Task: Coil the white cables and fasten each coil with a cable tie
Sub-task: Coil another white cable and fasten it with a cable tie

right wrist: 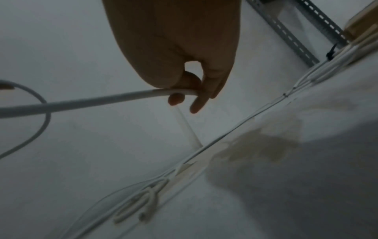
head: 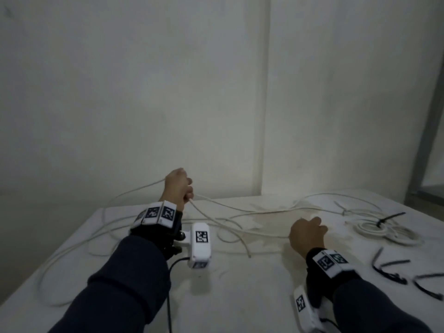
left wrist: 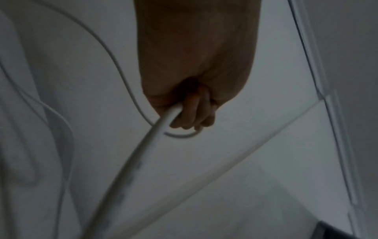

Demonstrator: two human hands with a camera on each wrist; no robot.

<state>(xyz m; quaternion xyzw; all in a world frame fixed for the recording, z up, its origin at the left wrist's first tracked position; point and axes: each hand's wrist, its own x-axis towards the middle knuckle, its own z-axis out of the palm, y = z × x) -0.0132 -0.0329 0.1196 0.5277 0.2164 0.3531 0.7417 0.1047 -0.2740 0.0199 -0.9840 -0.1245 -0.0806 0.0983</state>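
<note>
Left hand (head: 179,186) raised above surface (head: 240,284), fist closed round cable (head: 240,230); wrist view shows fingers (left wrist: 190,113) curled over it, strand leaving the fist low and toward the camera. Right hand (head: 307,233) low, just above surface, also gripping the cable; thumb and fingers (right wrist: 196,100) pinch it, strand running off leftward from the pinch. Probably held this way to draw out one span between the fists before folding it into a loop: left as anchor and gathering point, right as feeder.

Held span runs roughly left–right across the surface, sloping down from high left fist to low right one. Long axis therefore crosswise to the person, not pointing away. Rest of cable trails in slack curves on surface to the left and behind, one free end (head: 249,255) lying between the hands, pointing toward the person.

Finished coil (head: 370,228) far right on surface, flat, black tie (head: 389,218) round it with tail sticking up and right. Spare ties (head: 394,263) near right edge, well apart from the hands, likely staged within reach of right hand.

Judged: coiling barely begun; no loops visible in left fist.
</note>
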